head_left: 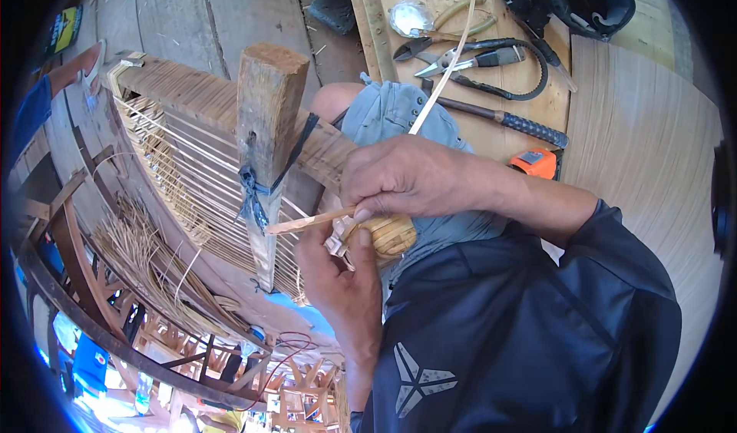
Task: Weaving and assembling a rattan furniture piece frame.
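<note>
From here, I have the right hand (pixel 399 178) pinching the flat strip (pixel 307 222) over the left hand (pixel 338 279), whose grip I can't judge; strands (pixel 147 130) already span the frame (pixel 188 89), this strip seemingly unfastened.

- Right hand (pixel 411 176): back turned up, fingers curled, thumb and forefinger closed in a pinch.
- Right forearm (pixel 530 203): reaching leftward across the view from a bent elbow, nearly in line with the hand.
- Left hand (pixel 338 283): just below the right, thumb pointing up, forefinger bent, other fingers mostly hidden.
- Left forearm (pixel 361 375): rising from the lower edge, partly covered.
</note>
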Motion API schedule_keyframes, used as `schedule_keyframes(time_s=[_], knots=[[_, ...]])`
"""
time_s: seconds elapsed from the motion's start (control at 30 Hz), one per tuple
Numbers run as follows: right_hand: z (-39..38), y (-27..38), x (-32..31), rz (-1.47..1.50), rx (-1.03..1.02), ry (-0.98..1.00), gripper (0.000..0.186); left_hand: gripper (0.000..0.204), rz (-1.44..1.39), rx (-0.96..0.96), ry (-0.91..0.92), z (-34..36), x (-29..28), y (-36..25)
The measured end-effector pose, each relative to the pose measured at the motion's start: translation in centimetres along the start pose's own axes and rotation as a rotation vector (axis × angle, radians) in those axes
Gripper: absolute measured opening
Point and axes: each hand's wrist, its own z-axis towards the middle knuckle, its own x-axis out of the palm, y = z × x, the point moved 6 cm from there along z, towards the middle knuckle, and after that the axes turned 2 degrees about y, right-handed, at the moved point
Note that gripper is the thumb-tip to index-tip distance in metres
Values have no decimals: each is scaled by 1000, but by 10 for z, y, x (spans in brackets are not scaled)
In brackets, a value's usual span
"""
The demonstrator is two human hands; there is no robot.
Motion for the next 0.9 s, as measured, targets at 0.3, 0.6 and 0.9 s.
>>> schedule_keyframes(time_s=[0.3, 0.6, 0.9], knots=[[-6, 10, 3, -153, 11, -148, 17, 35, -324, -59, -53, 31, 3, -7], [-55, -32, 8, 299, 433, -395, 18, 49, -559, -197, -211, 16, 6, 17], [-68, -42, 18, 371, 400, -474, 19, 52, -747, -190, -279, 16, 15, 30]])
